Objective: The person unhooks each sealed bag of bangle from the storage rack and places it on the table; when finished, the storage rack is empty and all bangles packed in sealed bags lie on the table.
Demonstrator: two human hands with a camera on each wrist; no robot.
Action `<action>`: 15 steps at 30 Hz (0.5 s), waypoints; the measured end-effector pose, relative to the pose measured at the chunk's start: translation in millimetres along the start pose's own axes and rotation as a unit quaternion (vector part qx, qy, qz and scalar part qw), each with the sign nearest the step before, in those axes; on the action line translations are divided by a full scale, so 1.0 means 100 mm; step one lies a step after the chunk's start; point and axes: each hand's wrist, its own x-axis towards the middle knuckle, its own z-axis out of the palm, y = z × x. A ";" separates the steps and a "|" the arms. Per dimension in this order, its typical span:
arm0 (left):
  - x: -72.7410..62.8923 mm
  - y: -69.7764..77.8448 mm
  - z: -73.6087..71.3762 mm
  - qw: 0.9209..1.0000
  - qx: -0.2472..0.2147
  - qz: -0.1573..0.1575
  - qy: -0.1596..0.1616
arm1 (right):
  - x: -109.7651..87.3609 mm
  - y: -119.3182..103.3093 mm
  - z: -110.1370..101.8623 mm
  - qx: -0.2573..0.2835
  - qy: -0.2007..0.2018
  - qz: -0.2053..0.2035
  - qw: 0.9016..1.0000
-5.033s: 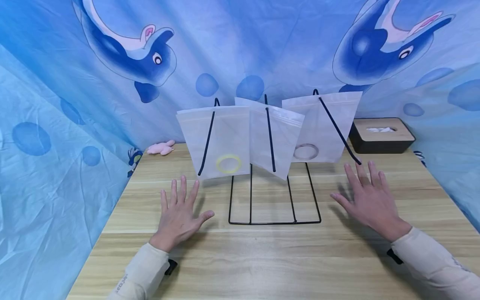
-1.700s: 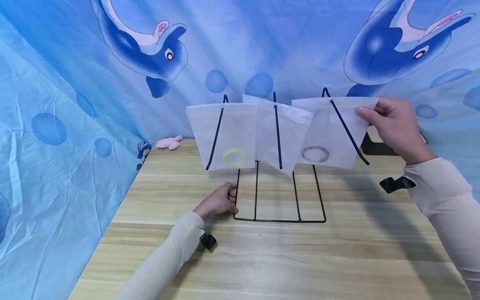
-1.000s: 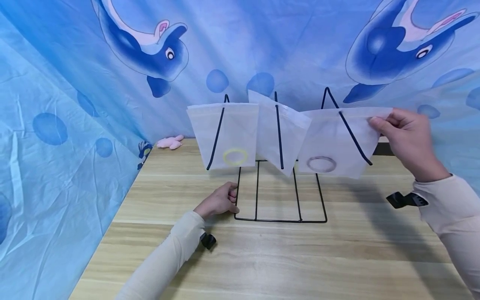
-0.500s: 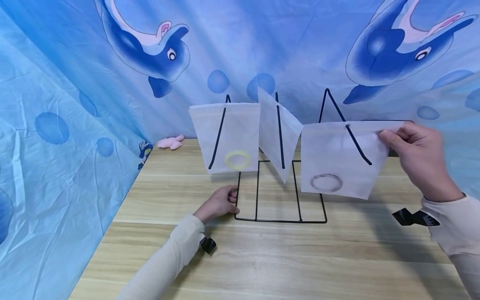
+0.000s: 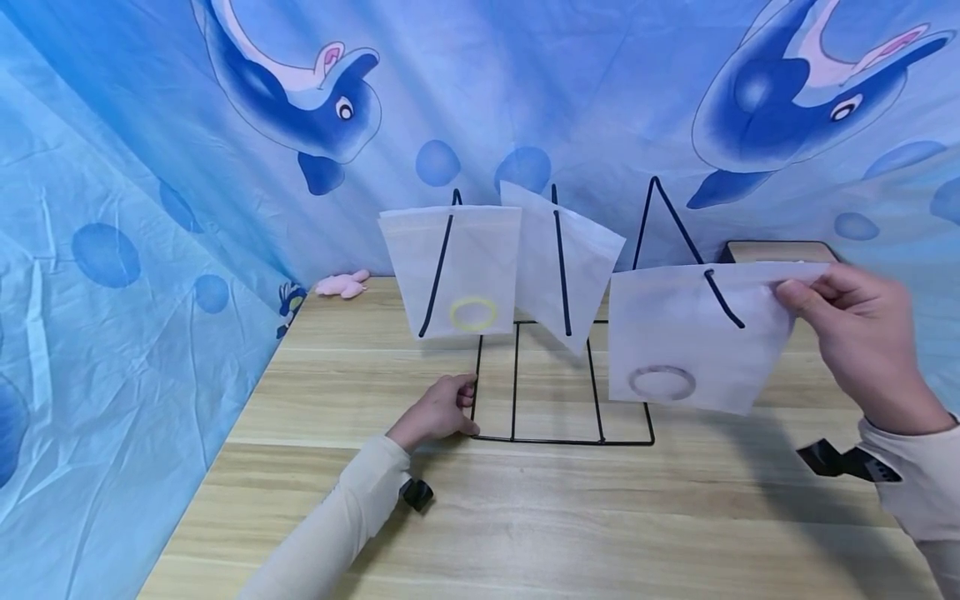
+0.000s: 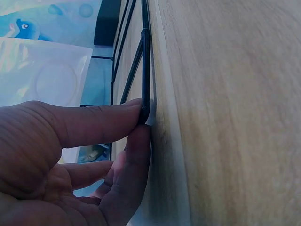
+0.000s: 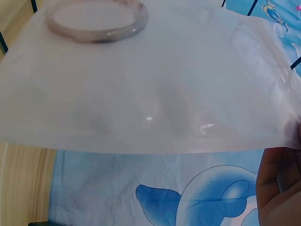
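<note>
My right hand (image 5: pixel 862 337) pinches the top right corner of a translucent zip bag (image 5: pixel 735 333), which holds a brownish-grey bangle (image 7: pixel 96 35). This bag still hangs on the right prong (image 5: pixel 723 298) of a black wire display rack, around the middle of the prong's sloping front part. My left hand (image 5: pixel 442 408) grips the front left corner of the rack's base (image 5: pixel 562 442), with the thumb and fingers around the wire in the left wrist view. A bag (image 5: pixel 487 258) with a yellow bangle (image 5: pixel 473 327) hangs on the left prong. Another bag (image 5: pixel 588 258) hangs turned on the middle prong.
Behind my right hand stands a tissue box (image 5: pixel 783 252) with a wooden top, partly hidden. A pink plush toy (image 5: pixel 342 284) lies at the table's back left. A blue dolphin-print curtain (image 5: pixel 600 100) hangs behind the wooden table (image 5: pixel 510 525).
Both hands have left their spread pose: the left took hold of the base, the right took the bag's corner. The right bag has slid forward and down along its prong; the middle bag has swung.
</note>
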 end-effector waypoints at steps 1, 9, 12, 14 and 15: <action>0.00 0.00 0.00 1.000 -0.001 -0.001 -0.001 | -0.01 0.00 0.00 0.000 0.001 0.001 1.000; 0.02 -0.02 0.00 1.000 -0.009 -0.002 -0.007 | -0.12 -0.05 -0.03 0.000 -0.003 -0.006 1.000; 0.02 -0.03 0.01 1.000 -0.008 -0.002 -0.012 | -0.17 -0.06 -0.05 -0.006 -0.003 -0.009 1.000; 0.03 -0.02 0.00 1.000 -0.011 -0.004 -0.014 | -0.19 -0.07 -0.06 -0.008 -0.001 -0.009 1.000; 0.03 -0.02 0.00 1.000 -0.013 -0.003 -0.015 | -0.20 -0.06 -0.07 -0.007 0.000 -0.010 1.000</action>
